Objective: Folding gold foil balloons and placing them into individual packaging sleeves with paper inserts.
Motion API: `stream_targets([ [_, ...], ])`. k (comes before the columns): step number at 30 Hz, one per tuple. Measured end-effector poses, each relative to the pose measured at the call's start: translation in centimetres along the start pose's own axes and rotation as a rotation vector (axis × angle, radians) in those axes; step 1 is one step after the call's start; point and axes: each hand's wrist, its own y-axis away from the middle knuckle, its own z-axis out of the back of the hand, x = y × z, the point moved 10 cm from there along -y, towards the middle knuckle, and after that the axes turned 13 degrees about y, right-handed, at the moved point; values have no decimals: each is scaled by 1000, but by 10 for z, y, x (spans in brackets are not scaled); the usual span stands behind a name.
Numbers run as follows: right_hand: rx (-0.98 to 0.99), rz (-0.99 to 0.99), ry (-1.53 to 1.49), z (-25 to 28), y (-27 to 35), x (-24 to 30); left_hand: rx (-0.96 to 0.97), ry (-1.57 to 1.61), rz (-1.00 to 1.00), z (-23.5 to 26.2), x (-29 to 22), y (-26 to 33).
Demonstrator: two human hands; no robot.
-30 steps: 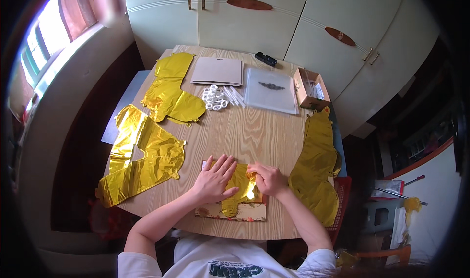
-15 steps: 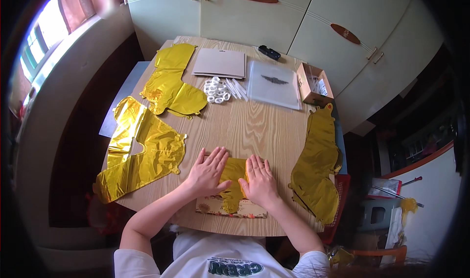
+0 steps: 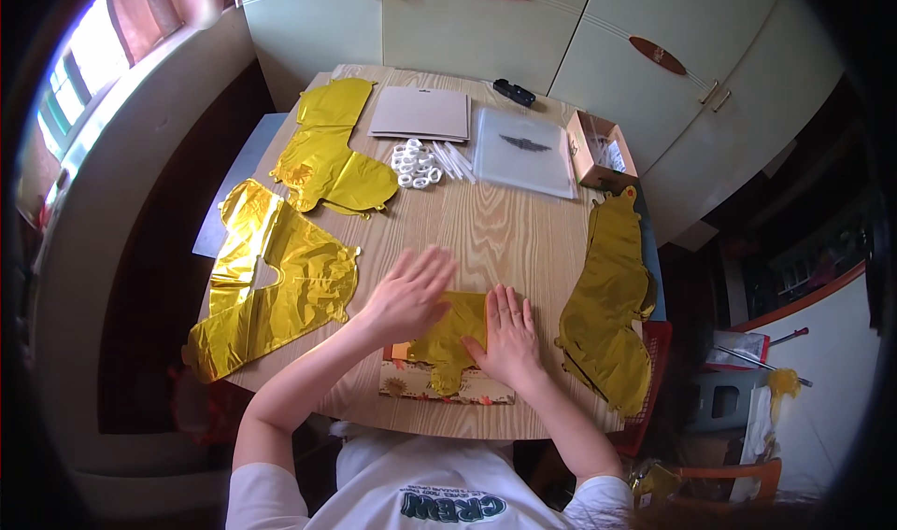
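Pale wooden bench (image 3: 486, 231) under cream cupboards: near its front edge a small crinkled gold foil balloon (image 3: 448, 329) lies on a patterned card (image 3: 439, 385). Both hands, left hand (image 3: 406, 292) and right hand (image 3: 509, 334), press it with fingers spread flat (gripping nothing). Probably light, limp, slippery; best pinched at an edge.

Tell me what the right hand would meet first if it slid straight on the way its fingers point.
The right hand points up the table. Bare wood lies ahead, then probably the clear plastic sleeve, though depth is hard to judge.
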Motion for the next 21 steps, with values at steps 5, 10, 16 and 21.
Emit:
stream_targets([
  [5,-25,3,-10,2,2,2,158,123,-311,-44,-22,-21],
  [10,-371,153,-37,38,23,17,156,47,-337,-57,-18,-17],
  [16,-263,255,-269,43,33,44,162,86,-373,-56,-18,-16],
  [21,-225,173,-323,41,21,39,199,176,-339,-55,-16,-18],
])
